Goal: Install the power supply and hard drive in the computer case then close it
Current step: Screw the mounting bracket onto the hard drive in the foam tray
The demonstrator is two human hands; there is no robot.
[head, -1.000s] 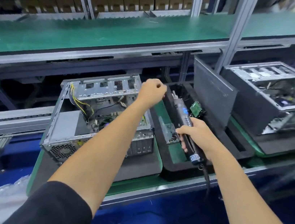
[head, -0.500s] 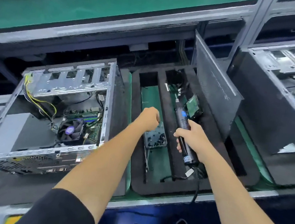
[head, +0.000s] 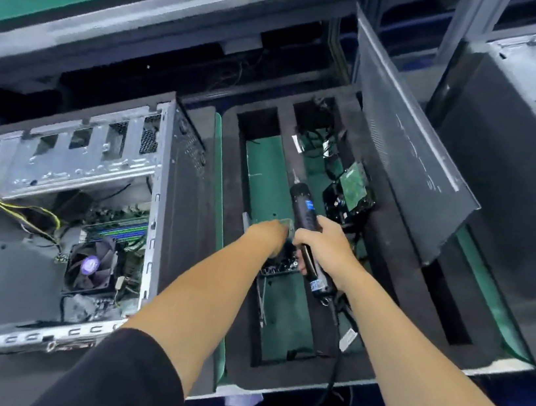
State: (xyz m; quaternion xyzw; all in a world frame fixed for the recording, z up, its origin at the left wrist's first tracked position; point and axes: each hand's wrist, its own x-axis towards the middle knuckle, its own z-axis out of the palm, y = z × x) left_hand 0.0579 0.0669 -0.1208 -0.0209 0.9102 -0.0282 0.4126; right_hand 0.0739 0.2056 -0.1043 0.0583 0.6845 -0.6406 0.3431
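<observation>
Since 0.5 s ago: left hand (head: 270, 237) dropped onto the small screw box (head: 280, 263) in the black foam tray (head: 236, 346), fingers curled down, grip on anything impossible to tell. Right hand (head: 324, 245) still clamped round the electric screwdriver (head: 306, 215), bit pointing away. Beyond, hard drive (head: 350, 197), green board up. Right: leaning side panel (head: 402, 166). Left: open computer case (head: 62, 208), fan and yellow wires exposed.

No text is showing clearly enough to read. The blue label on the electric screwdriver (head: 306, 212) and the white tag near its cable end are appearing only as blurred marks.
</observation>
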